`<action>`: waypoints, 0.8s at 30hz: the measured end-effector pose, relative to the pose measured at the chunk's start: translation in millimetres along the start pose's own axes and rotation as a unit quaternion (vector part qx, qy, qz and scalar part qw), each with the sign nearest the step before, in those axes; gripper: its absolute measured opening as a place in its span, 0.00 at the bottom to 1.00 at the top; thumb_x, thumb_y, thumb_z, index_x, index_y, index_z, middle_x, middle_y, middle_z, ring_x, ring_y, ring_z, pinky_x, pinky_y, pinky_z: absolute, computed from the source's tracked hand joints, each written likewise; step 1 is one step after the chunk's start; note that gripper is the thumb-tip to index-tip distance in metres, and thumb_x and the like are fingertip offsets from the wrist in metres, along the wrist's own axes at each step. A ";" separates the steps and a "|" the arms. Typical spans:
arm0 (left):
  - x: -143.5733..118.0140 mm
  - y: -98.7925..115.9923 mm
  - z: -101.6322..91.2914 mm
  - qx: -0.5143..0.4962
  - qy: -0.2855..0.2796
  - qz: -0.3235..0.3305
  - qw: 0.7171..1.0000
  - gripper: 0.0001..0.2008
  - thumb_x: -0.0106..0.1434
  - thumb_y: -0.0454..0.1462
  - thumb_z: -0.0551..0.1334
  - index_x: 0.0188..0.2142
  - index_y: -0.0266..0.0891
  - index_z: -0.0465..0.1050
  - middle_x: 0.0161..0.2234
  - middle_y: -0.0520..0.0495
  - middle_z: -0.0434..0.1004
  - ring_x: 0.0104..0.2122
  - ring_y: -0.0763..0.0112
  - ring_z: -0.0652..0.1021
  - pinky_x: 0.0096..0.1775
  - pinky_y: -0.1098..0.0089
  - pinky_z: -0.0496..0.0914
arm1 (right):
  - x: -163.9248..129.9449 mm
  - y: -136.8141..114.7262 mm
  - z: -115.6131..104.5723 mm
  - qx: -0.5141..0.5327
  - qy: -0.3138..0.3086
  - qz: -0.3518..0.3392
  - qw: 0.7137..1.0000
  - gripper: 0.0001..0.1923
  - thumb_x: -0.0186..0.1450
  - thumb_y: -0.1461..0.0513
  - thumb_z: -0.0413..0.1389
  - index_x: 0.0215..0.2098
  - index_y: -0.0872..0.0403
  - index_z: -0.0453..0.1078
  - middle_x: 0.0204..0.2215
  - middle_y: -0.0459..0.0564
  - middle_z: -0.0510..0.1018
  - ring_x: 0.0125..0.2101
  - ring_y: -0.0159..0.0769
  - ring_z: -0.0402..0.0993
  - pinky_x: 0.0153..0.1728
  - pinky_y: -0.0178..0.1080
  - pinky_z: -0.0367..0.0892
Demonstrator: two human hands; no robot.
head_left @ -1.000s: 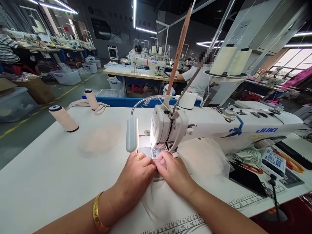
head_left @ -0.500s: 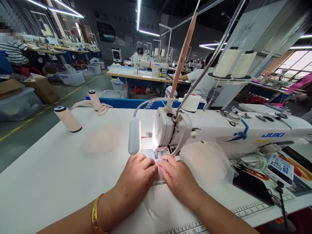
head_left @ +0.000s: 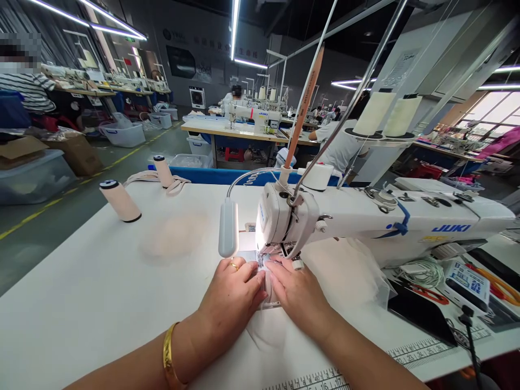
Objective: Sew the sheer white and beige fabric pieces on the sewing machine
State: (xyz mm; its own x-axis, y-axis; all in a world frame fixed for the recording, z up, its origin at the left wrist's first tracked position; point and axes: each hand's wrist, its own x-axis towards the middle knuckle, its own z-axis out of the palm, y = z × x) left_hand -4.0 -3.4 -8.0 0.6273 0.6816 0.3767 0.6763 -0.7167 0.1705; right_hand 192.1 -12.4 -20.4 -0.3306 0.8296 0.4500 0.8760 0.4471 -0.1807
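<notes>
Work in hand: guiding a piece of white fabric [head_left: 280, 330] under the head of the sewing machine [head_left: 365, 219], at the centre of the frame.
Left hand [head_left: 233, 295]: lies flat with the fingers together and pressing down on the fabric, just left of the needle area; it grips nothing.
Right hand [head_left: 298, 290]: also flat on the fabric, fingers pointing to the presser foot, touching the left hand at the fingertips.
Fabric position: its front edge is under the hands and at the presser foot; the rest spreads on the desk [head_left: 81, 303] toward the lower centre, and more light cloth is bunched right of the machine head.
Progress: I judge the seam is near its beginning or in the middle, because most of the piece lies on the near side of the needle; the needle itself is hidden by the fingers.
Left to do: the remaining length seems not yet sewn.
Nearby: lamp [head_left: 228, 235] beside the needle; thread cone [head_left: 120, 201] in the left part.
</notes>
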 end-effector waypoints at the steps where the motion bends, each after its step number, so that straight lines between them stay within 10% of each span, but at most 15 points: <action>1: 0.2 0.4 0.3 0.000 -0.004 -0.003 1.000 0.06 0.70 0.33 0.59 0.42 0.39 0.76 0.42 0.45 0.80 0.41 0.55 0.74 0.43 0.54 0.66 | 0.1 0.3 0.6 -0.003 -0.002 -0.001 1.000 0.16 0.67 0.70 0.52 0.46 0.50 0.76 0.47 0.53 0.82 0.38 0.44 0.75 0.35 0.41 0.69; 10: -6.1 -5.3 -40.5 -0.127 -0.117 0.015 0.985 0.19 0.56 0.45 0.76 0.44 0.46 0.76 0.51 0.48 0.77 0.52 0.51 0.72 0.52 0.52 0.63 | -5.9 -2.6 -36.0 0.079 -0.119 -0.041 0.989 0.09 0.70 0.56 0.62 0.44 0.51 0.74 0.47 0.54 0.80 0.48 0.51 0.74 0.46 0.49 0.71; 14: -8.6 -14.2 -39.4 -0.161 -0.131 0.059 0.976 0.07 0.64 0.31 0.66 0.39 0.44 0.73 0.44 0.50 0.77 0.47 0.60 0.74 0.50 0.57 0.63 | -5.8 -3.0 -55.6 0.160 -0.201 -0.066 0.964 0.14 0.64 0.56 0.69 0.42 0.49 0.71 0.52 0.48 0.76 0.51 0.48 0.70 0.50 0.47 0.70; 18: -2.1 -15.6 -18.5 -0.197 -0.066 0.030 0.978 0.11 0.65 0.25 0.50 0.31 0.41 0.62 0.31 0.50 0.70 0.32 0.67 0.69 0.36 0.66 0.64 | -3.9 2.3 -45.7 0.166 -0.154 -0.062 0.972 0.09 0.72 0.70 0.52 0.37 0.51 0.68 0.42 0.48 0.79 0.42 0.42 0.72 0.46 0.45 0.68; 24: 16.4 -6.7 -9.9 -0.256 -0.046 -0.088 0.962 0.08 0.63 0.28 0.51 0.34 0.41 0.62 0.32 0.50 0.70 0.32 0.66 0.70 0.35 0.67 0.66 | -2.9 0.9 -30.6 0.214 -0.018 0.002 0.977 0.11 0.76 0.63 0.47 0.42 0.49 0.71 0.37 0.46 0.81 0.37 0.40 0.74 0.39 0.40 0.68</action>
State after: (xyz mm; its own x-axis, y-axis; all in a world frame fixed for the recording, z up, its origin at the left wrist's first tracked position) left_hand -2.1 11.1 6.1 0.5677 0.7923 0.2234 0.5113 -0.5521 0.6587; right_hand 204.6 -24.7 4.9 -0.3475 0.8391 0.4185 0.6530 0.5369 -0.5342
